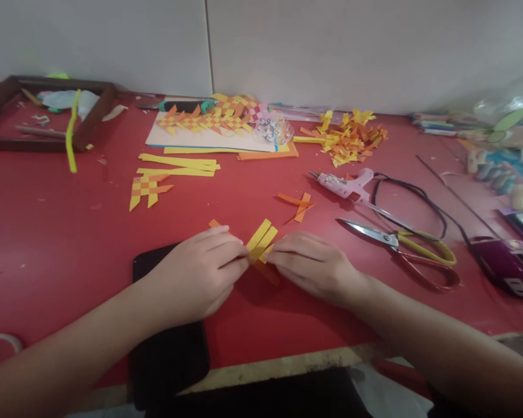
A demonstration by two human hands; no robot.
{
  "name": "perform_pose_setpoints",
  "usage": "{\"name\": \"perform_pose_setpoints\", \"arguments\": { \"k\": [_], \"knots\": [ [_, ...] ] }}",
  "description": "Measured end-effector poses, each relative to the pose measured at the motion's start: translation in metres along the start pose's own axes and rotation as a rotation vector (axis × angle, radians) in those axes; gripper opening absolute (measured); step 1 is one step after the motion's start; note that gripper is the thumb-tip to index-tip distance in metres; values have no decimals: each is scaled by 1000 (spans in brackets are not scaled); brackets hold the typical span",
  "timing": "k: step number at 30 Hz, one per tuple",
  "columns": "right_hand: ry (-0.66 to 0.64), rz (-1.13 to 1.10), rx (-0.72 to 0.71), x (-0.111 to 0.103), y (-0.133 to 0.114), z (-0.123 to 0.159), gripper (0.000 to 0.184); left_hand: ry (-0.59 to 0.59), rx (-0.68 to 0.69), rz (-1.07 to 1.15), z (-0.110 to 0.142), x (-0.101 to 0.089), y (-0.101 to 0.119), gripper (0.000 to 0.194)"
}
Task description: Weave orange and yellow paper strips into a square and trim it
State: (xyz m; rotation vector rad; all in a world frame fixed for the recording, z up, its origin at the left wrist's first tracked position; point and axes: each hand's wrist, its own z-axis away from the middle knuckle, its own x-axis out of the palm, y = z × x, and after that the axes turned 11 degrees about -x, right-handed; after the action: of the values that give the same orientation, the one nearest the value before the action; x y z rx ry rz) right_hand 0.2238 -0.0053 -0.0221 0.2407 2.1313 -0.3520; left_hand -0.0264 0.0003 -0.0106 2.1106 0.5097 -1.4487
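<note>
Between my two hands is a small weave of yellow and orange paper strips (260,242), its yellow ends pointing up and away. My left hand (213,264) pinches its left side, with an orange strip end showing behind the fingers. From the right, my right hand (311,261) pinches the other side. Loose orange paper strips (303,207) lie crossed just beyond the right hand. Farther left rest a finished woven paper fish (147,188) in a yellow and orange check and several flat yellow strips (178,165). The fingertips partly hide the weave.
A black phone-like slab (169,348) lies beneath my left forearm. To the right are scissors (396,241) and a pink glue gun (346,184) with its black cord. A heap of paper scraps (353,139), a white board (192,139) with woven fish, and a brown frame (100,110) stand behind.
</note>
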Motion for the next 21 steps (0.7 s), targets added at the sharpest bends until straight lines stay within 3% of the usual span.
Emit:
{"name": "perform_pose_setpoints", "arguments": {
  "k": [4,9,12,15,21],
  "knots": [
    [11,8,8,0,-1,1,16,-3,1,-9,-1,-1,3,26],
    [-20,-51,-43,-1,1,-1,17,106,6,4,0,-2,3,26],
    [-26,-60,-59,-1,2,-2,18,135,-114,45,0,0,0,20],
    [-33,-63,-65,-3,3,-2,20,90,-236,121,0,4,-3,16],
    [-73,-99,-81,-3,4,-4,20,61,-282,137,1,9,-4,23]
  ]
}}
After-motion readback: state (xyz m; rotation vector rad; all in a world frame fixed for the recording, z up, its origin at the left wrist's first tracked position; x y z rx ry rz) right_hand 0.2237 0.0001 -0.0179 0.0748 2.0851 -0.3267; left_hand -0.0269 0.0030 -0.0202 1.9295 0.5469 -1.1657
